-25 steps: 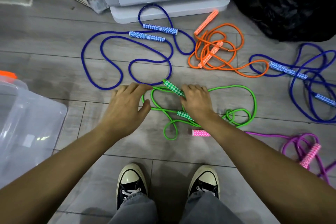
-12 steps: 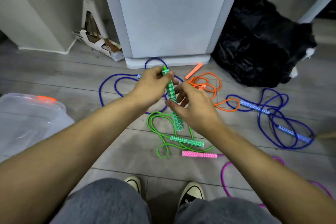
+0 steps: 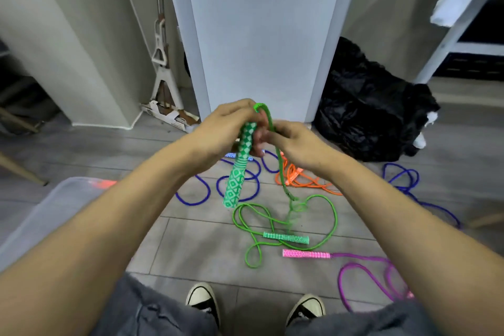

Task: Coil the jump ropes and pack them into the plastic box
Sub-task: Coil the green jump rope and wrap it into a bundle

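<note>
My left hand (image 3: 222,131) grips the top of a green patterned handle (image 3: 237,174) of the green jump rope, held upright above the floor. My right hand (image 3: 293,142) pinches the green cord (image 3: 281,169) just below where it arches out of the handle. The rest of the green rope (image 3: 331,215) lies looped on the floor with its second handle (image 3: 286,238). The clear plastic box (image 3: 51,210) with an orange latch stands at the left.
Blue ropes (image 3: 193,199), an orange rope (image 3: 302,180), another blue rope (image 3: 403,177) and a purple rope with a pink handle (image 3: 305,254) lie on the floor. A white appliance (image 3: 261,35) and a black bag (image 3: 368,112) stand behind. My shoes (image 3: 203,300) are below.
I have stood up from the floor, lifting the green handle. My left hand now holds it high while my right hand has shifted onto the cord.
</note>
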Action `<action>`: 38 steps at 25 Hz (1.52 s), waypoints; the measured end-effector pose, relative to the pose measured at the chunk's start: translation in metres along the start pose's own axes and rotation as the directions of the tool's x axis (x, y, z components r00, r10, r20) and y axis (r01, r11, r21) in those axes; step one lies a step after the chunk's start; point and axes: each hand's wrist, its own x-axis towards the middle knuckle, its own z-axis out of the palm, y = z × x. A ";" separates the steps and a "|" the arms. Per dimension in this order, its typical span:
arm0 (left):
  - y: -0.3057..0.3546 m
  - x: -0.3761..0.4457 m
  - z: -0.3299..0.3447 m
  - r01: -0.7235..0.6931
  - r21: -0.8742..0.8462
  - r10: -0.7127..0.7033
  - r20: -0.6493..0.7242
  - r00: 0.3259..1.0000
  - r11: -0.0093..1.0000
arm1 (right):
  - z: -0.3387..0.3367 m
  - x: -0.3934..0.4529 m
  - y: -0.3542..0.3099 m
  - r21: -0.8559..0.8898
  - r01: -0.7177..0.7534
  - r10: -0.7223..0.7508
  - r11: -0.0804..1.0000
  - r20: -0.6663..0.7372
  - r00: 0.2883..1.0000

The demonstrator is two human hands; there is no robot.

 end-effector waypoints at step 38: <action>-0.030 -0.025 -0.018 -0.006 -0.092 -0.013 -0.207 0.978 0.996 | -0.010 -0.020 -0.060 0.247 0.064 0.086 0.967 -0.552 0.829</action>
